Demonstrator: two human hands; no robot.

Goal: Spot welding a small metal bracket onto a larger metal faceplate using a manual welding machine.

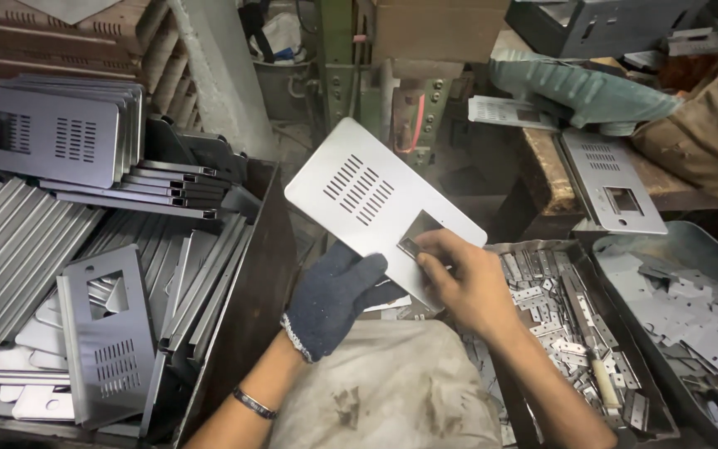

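Grey slotted panel [376, 208], dark-blue glove [334, 295]

Both forearms rise from 6 o'clock toward 12. The left hand [334, 295] wears a dark knit glove, fingers curled and closed toward 2 o'clock. The bare right hand [459, 278] sits just beside it at 3 o'clock, fingertips pinched together.

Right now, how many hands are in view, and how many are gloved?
2, one gloved. The left hand, in a dark knit glove, supports the perforated metal plate from below; the bare right hand pinches it at its square cutout.
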